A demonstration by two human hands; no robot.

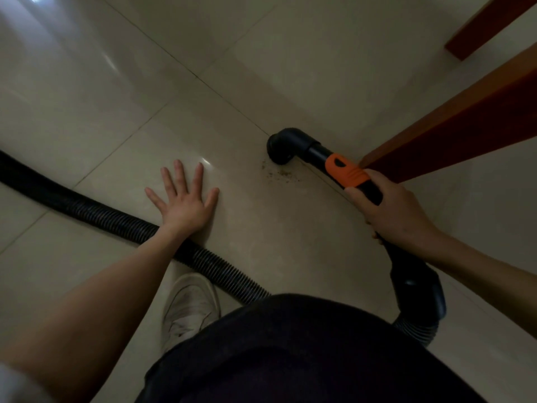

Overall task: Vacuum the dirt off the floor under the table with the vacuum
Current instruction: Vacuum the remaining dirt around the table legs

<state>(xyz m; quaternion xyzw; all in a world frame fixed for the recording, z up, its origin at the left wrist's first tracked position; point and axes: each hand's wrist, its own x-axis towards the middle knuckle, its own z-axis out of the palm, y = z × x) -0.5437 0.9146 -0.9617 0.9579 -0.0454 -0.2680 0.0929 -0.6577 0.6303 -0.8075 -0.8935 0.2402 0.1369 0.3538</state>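
Knee (pixel 290 344) down; left grip (pixel 183 199) spread flat on floor (pixel 87 112). Right grip (pixel 395 210) wraps vacuum (pixel 348 173) handle, nozzle (pixel 280 149) just beside dirt (pixel 279 171). Specks still there, job prob. mid-way.

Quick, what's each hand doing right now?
Left hand: open, fingers spread flat on the floor.
Right hand: grips the vacuum wand.

Home: tiled floor (pixel 261 68), wooden table leg (pixel 453 132)

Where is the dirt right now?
In the head view, the dirt lies on the floor tile just below the vacuum nozzle, between the left hand and the table leg.
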